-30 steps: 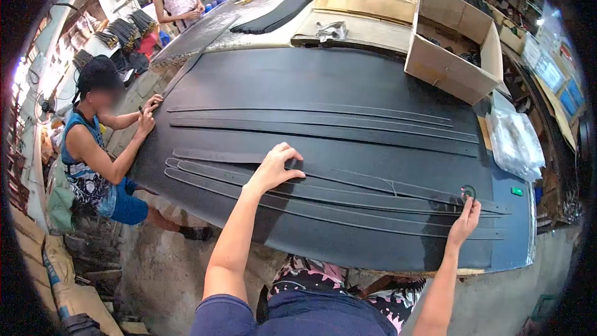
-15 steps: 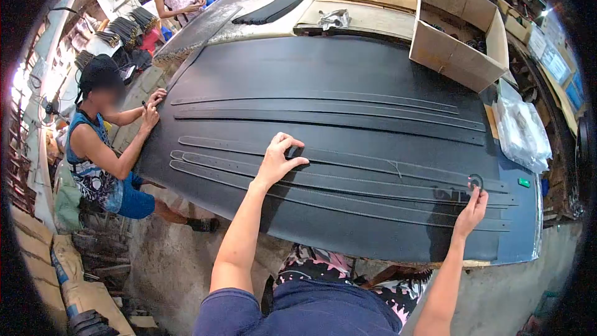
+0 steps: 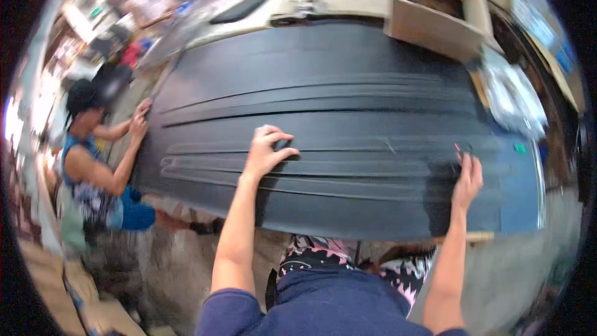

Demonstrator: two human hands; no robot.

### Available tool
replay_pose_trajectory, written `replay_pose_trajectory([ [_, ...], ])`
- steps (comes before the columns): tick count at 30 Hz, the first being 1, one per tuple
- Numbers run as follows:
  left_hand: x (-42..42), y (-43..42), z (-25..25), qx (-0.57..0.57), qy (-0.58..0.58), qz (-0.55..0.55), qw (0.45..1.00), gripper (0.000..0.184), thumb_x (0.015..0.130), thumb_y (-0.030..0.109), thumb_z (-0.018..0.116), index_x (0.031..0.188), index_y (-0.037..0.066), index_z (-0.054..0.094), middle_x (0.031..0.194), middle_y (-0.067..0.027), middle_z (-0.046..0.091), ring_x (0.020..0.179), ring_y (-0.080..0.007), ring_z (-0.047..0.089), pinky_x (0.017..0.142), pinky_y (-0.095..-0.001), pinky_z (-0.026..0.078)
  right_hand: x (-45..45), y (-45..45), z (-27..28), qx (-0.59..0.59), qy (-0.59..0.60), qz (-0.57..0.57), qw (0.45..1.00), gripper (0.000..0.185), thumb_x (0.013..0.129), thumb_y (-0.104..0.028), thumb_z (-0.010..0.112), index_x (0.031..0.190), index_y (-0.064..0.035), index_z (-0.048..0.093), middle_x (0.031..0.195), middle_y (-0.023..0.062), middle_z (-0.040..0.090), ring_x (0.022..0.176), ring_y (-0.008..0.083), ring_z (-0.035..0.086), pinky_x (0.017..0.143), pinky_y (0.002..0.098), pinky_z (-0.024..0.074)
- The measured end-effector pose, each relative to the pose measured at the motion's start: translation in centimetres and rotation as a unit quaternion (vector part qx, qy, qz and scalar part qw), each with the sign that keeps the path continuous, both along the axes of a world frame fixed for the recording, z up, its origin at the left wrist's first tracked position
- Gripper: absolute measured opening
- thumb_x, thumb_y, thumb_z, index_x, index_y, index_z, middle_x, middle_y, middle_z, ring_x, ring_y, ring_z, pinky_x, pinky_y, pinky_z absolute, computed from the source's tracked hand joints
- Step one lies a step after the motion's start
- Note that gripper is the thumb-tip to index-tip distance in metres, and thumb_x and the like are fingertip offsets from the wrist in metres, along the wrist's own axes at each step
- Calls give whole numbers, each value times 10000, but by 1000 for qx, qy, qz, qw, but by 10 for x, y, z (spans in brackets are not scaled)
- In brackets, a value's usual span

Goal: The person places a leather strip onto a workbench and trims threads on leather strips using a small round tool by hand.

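Note:
Over the black sheet [image 3: 367,224] lie several long dark belt straps [image 3: 205,148] with rounded ends, in two groups. My left hand [image 3: 264,152] is above the near group, thumb and forefinger curved apart with nothing visible between them. My right hand [image 3: 467,180] is near the straps' right ends, fingers closed on a small dark tool [image 3: 465,149] with a ring-like part and a reddish tip. Blur hides its exact kind. A pale loose thread [image 3: 390,145] lies across the near straps.
A cardboard box [image 3: 435,28] stands at the back right, beside clear plastic bags [image 3: 513,99]. A small green item [image 3: 520,148] lies on the right edge. At the table's left end sits a co-worker [image 3: 93,143]; another person [image 3: 149,6] is farther back.
The view has shifted and blurred, so the table sits slightly higher and more to the left. My right hand has risen a little with the tool; my left hand keeps its curved shape.

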State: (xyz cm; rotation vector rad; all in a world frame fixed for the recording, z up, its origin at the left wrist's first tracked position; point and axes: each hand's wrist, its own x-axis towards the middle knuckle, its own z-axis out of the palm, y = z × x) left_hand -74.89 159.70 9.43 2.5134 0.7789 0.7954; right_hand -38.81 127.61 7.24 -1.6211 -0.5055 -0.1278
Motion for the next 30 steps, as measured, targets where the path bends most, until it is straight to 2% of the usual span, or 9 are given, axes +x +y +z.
replay_pose_trajectory([
  [4, 7, -8, -4, 31, 0, 5, 1000, 341, 676, 241, 825, 946, 60, 725, 951, -100, 637, 982, -276, 568, 872, -381, 452, 14, -13, -5, 75, 54, 14, 996, 271, 958, -203, 579, 1050, 46, 635, 947, 54, 642, 916, 145, 591, 850, 273, 447],
  [6, 10, -11, -3, 21, -8, 2, 1000, 314, 666, 142, 826, 946, 48, 719, 956, -94, 628, 957, -252, 568, 840, -355, 454, 20, -24, -5, 274, 174, 95, 941, 204, 966, -145, 555, 1037, 43, 591, 1043, 144, 642, 1006, 225, 639, 888, 339, 500],
  [10, 9, -3, -11, 9, -6, -10, 1000, 299, 697, 122, 814, 959, 32, 701, 960, -73, 605, 977, -240, 556, 873, -337, 432, 33, -79, 10, 347, 356, 208, 843, 172, 980, -148, 516, 1009, 11, 576, 1163, 227, 615, 1089, 332, 615, 984, 412, 486],
  [13, 4, 1, -10, -4, 5, -7, 1000, 302, 701, 136, 813, 963, 36, 701, 966, -73, 610, 982, -239, 554, 882, -337, 428, 50, -130, 20, 383, 387, 328, 772, 277, 1006, -178, 441, 1161, 17, 564, 1309, 279, 515, 1282, 404, 449, 1126, 475, 356],
  [16, 5, 3, -9, -12, 5, -1, 1000, 295, 688, 144, 818, 936, 37, 700, 972, -71, 624, 982, -237, 556, 880, -342, 428, 60, -162, 40, 431, 411, 335, 730, 257, 1003, -152, 443, 1128, 34, 569, 1474, 344, 234, 1400, 432, 235, 1161, 507, 280],
  [19, 6, 4, -11, -13, -2, 4, 1000, 294, 682, 144, 822, 935, 47, 708, 965, -66, 633, 949, -224, 564, 857, -327, 432, 73, -124, 41, 420, 420, 422, 685, 263, 995, -134, 460, 1125, 75, 553, 1477, 396, 116, 1405, 477, 165, 1161, 539, 250],
  [22, 5, -1, -7, -21, 4, 18, 1000, 313, 676, 154, 830, 955, 63, 720, 970, -63, 638, 965, -224, 571, 852, -328, 444, 38, -6, 42, 390, 531, 434, 614, 277, 950, -106, 549, 1122, 112, 538, 1419, 457, 159, 1361, 530, 219, 1151, 580, 231],
  [25, 5, 2, -12, -30, -1, 23, 999, 307, 673, 155, 835, 945, 64, 725, 980, -70, 638, 981, -224, 577, 880, -340, 455, -17, 95, 49, 282, 559, 425, 653, 358, 934, -171, 606, 1136, 117, 543, 1357, 473, 243, 1311, 501, 325, 1132, 526, 284],
  [30, 5, 1, -9, -4, -23, 5, 1000, 309, 663, 180, 839, 924, 61, 724, 955, -78, 637, 958, -242, 574, 852, -348, 466, -1, 95, 46, 339, 515, 487, 618, 393, 955, -148, 554, 1207, 127, 430, 1383, 444, 260, 1338, 492, 302, 1143, 544, 277],
])
